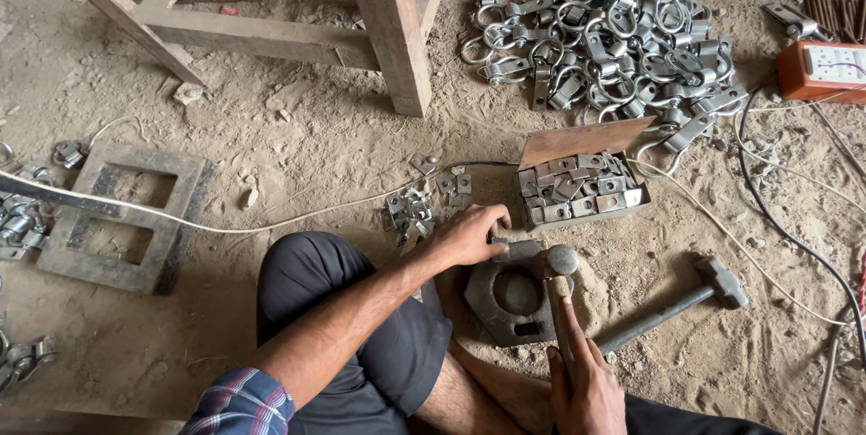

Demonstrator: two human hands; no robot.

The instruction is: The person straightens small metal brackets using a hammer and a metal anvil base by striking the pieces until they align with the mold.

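Note:
My left hand (467,235) reaches across my knee and pinches a small metal piece (499,240) on the rim of a dark iron block (505,300) with a round hollow, set in the dirt. My right hand (582,381) grips the wooden handle of a hammer; its rounded steel head (562,261) sits just right of the left hand's fingers, over the block's edge. A cardboard box (577,189) of small square metal plates lies just beyond the block.
A second hammer (686,300) lies on the ground to the right. Loose plates (410,209) lie left of the box, a big heap of metal clamps (613,33) at the back. A wooden table leg (392,29), an iron frame (113,218), an orange socket box (823,69) and cables surround me.

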